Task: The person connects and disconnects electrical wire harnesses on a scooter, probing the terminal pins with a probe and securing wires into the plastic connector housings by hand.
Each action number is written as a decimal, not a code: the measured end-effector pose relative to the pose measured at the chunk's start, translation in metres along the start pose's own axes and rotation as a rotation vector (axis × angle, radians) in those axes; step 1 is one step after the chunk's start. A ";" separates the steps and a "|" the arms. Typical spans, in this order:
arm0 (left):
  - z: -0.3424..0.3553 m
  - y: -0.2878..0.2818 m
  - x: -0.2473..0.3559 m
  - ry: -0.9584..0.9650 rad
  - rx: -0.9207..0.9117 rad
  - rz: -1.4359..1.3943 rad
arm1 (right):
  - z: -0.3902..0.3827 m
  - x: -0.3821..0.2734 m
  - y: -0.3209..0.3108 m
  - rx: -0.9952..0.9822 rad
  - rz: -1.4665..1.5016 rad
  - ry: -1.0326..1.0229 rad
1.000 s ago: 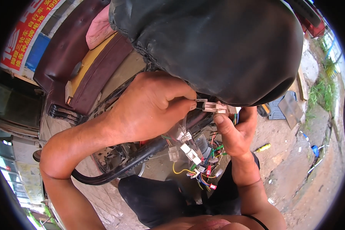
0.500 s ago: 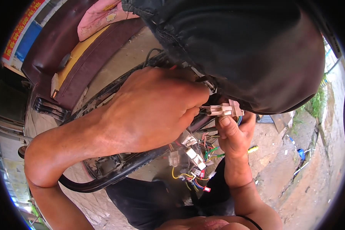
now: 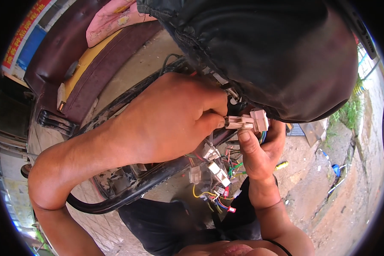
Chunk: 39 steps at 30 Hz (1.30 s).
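Note:
Off-white plastic wire connectors [image 3: 243,122] sit joined or pressed end to end between my hands. My right hand [image 3: 260,153] grips them from below, thumb on the near side, with blue and green wires behind. My left hand [image 3: 170,115] is closed at their left end; its fingertips touch or nearly touch it, and what they pinch is hidden. Below hangs a bundle of loose wires [image 3: 200,195] in several colours, with more white connectors [image 3: 219,174] on it. A black frame tube [image 3: 158,184] runs under my left forearm.
A large black cover [image 3: 277,55] bulges over the work from the top. A maroon padded seat [image 3: 47,55] with a pink floral cloth [image 3: 115,21] stands at far left. A yellow-handled tool [image 3: 281,165] and a blue item [image 3: 336,170] lie on the cracked ground at right.
The connectors have shifted slightly left and tilted in my right hand. My left fingertips have moved a little left, showing more of the connectors' left end.

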<state>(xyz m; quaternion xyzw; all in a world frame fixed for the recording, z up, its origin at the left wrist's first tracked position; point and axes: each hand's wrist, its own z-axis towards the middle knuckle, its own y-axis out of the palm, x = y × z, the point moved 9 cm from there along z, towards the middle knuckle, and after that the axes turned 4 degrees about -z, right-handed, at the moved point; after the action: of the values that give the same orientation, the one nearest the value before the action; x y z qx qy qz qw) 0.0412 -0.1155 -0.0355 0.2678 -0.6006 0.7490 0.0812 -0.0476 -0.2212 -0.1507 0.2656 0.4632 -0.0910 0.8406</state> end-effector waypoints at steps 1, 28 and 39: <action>0.000 0.000 -0.004 -0.060 -0.016 -0.071 | 0.001 0.001 -0.002 0.022 0.013 -0.006; -0.002 0.005 0.004 0.013 0.023 0.125 | 0.000 0.015 0.000 -0.009 -0.028 0.115; 0.002 -0.001 -0.007 -0.045 0.031 -0.108 | 0.004 0.010 -0.004 -0.006 0.079 0.094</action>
<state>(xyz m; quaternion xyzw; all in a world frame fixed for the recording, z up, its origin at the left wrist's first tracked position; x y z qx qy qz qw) 0.0479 -0.1153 -0.0380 0.3178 -0.5753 0.7465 0.1037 -0.0410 -0.2254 -0.1587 0.2851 0.4915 -0.0441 0.8217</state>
